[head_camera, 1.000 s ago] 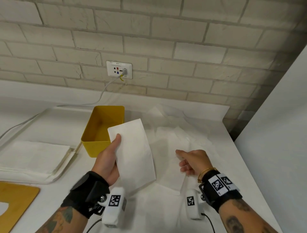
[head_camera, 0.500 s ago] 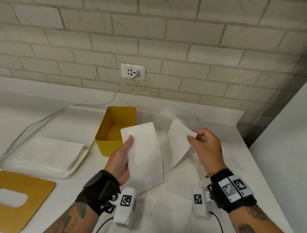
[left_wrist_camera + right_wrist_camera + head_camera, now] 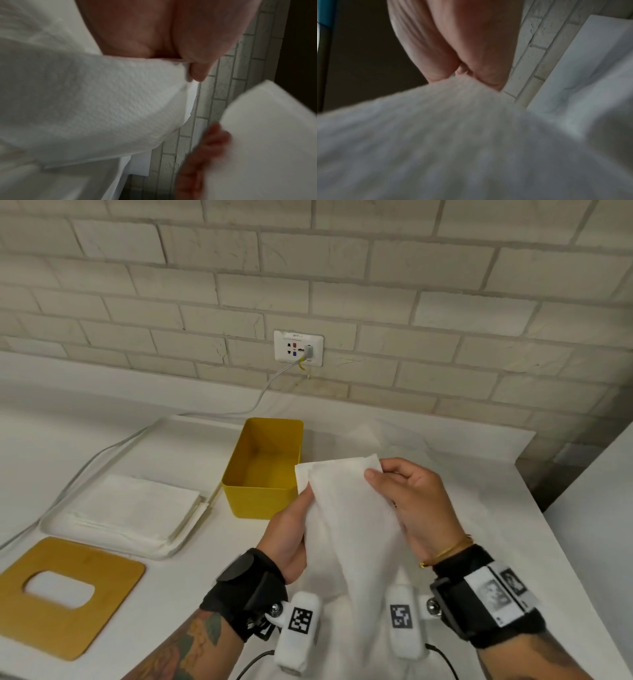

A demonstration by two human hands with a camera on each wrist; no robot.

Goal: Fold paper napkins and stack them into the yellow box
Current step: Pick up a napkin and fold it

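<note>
Pale brick wall (image 3: 411,285) is seen behind a white countertop (image 3: 513,525), with a white socket plate (image 3: 298,348) fixed to the bricks. At far left, a flat ochre wooden lid with an oval slot (image 3: 61,594) is laid on the counter, and just behind it a stack of white unfolded paper napkins (image 3: 133,508) is kept in a clear shallow tray (image 3: 54,523). An open yellow plastic box (image 3: 263,470) is stood right of the tray, its inside bare. Just right of the box, a white embossed paper napkin (image 3: 349,525) is held above the counter: its left edge is pinched by the left hand (image 3: 287,539), thumb on top, and its upper right corner is pinched by the right hand (image 3: 414,508).
</note>
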